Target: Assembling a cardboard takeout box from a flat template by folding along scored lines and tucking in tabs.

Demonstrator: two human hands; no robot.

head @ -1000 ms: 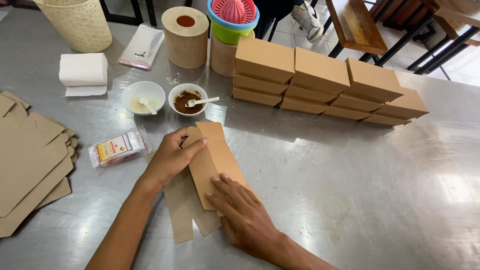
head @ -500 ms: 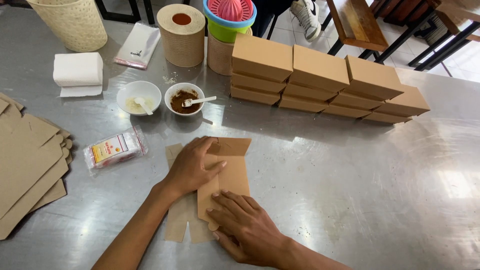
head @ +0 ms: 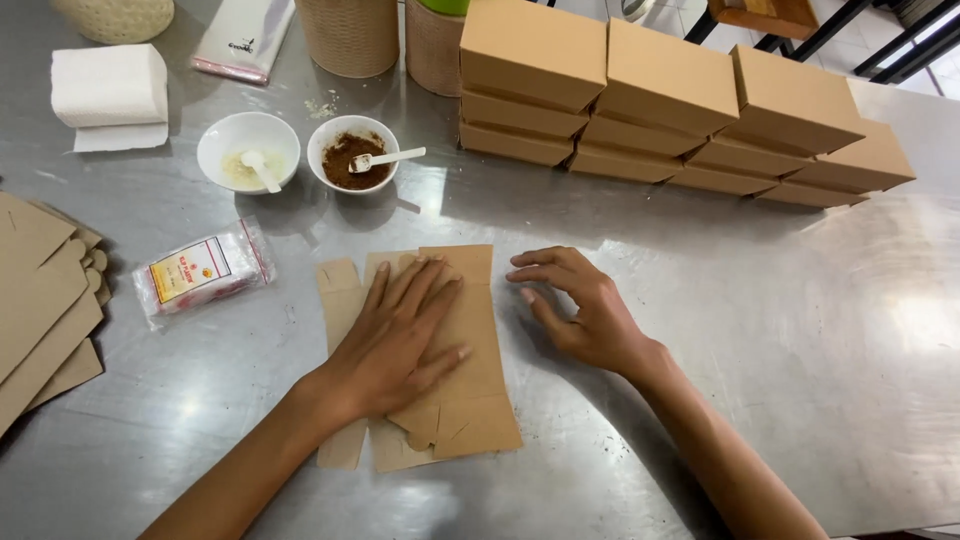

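Pressing flat on the cardboard blank (head: 470,340), left hand (head: 400,340) had no grip, right hand (head: 585,310) released beside; blank could slide on the slick table (head: 780,330).

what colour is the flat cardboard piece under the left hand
Plain light brown, unprinted; the flat cardboard piece lies under the left hand, seen in the head view.

Both forearms were bare to the frame edge, with no sleeves, watch or rings showing; the left hand (head: 400,335) and right hand (head: 585,315) wore no gloves, and the fingernails were short and unpainted
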